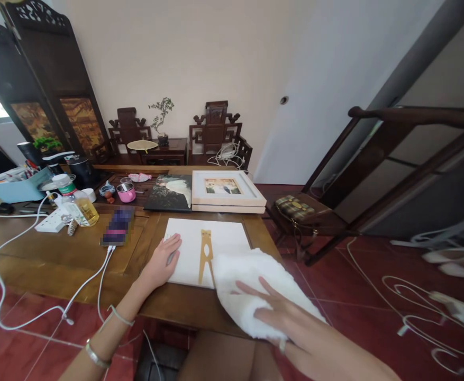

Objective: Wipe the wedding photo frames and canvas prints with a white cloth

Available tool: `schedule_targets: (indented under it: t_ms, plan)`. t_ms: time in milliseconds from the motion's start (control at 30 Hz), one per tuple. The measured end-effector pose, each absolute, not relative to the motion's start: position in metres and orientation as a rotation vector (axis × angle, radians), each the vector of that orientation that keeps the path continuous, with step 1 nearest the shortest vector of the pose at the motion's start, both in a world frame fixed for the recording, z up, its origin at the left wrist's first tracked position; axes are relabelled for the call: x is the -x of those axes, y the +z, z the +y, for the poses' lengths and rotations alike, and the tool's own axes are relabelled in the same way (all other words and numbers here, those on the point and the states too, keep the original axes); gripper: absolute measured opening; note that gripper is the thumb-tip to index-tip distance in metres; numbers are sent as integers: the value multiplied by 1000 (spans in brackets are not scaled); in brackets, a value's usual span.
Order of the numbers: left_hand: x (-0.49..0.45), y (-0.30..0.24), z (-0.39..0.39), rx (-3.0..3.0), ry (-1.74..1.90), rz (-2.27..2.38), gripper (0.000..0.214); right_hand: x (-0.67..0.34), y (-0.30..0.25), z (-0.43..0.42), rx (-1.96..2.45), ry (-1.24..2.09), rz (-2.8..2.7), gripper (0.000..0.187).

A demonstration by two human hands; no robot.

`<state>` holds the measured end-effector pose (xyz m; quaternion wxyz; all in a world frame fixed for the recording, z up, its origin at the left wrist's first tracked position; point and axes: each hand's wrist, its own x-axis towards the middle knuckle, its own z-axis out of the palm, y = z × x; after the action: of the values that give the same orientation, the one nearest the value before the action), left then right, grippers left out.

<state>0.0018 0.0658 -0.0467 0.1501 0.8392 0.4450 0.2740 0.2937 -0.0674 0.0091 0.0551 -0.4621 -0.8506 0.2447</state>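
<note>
A flat white rectangular panel (188, 254) lies on the wooden table, with a tan, A-shaped piece (206, 253) at its middle; I cannot tell if that piece is printed or attached. My left hand (165, 259) rests on the panel's left edge, fingers stretched out over its surface. In my right hand (273, 312) is a white fluffy towel (251, 270), bunched under the fingers. The towel covers the panel's lower right corner and hangs over the table's edge. Some fingers of my right hand are hidden in its folds.
Behind the panel lie stacked framed pictures (227, 188) and a dark picture (170, 191). Left on the wooden table (184, 304) are a phone (117, 226) with a charging cable, a bottle (81, 209), a power strip (52, 219) and a pink cup (126, 192). A chair (327, 217) stands right.
</note>
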Motion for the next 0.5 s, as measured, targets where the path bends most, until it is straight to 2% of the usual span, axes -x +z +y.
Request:
schedule_targets:
  t_ms: [100, 367, 500]
  plan:
    - [-1, -46, 66, -2415, 786, 1262, 39, -293, 12, -52, 1421, 653, -2608, 48]
    - [0, -46, 65, -2380, 806, 1258, 38, -288, -5, 74, 1422, 342, -2523, 39]
    - [-1, -44, 65, -2355, 775, 1271, 38, -284, -10, 69, 1351, 268, -2548, 41]
